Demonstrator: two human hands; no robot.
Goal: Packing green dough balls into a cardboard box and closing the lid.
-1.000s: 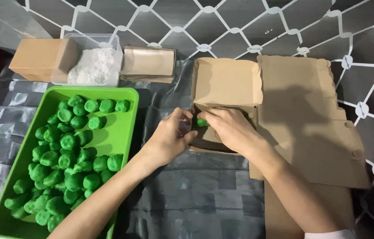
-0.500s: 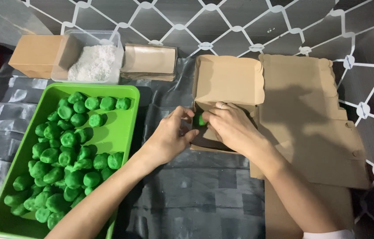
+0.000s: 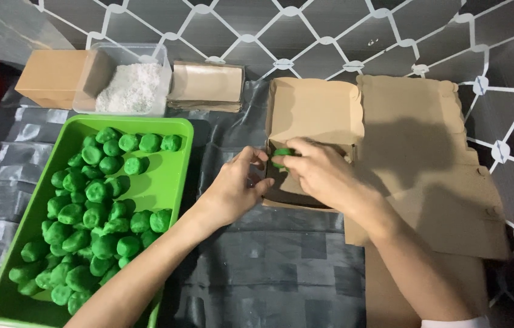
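Landmark: open cardboard box (image 3: 315, 115). Far left of it, a green tray (image 3: 172, 182) held many green balls (image 3: 96, 209); a tub of white powder (image 3: 130, 88) sat behind the tray. Left hand (image 3: 233, 191) touched the box's left wall, fingers loosely curled, holding nothing visible. Right hand (image 3: 321, 173) was inside the box, fingers pinched on one green ball (image 3: 282, 153). Flat cardboard sheets (image 3: 427, 158) lay right of the box.

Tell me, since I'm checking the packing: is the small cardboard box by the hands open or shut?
Open. The cardboard box has its lid folded up and back, and the right hand holds a green ball inside it.
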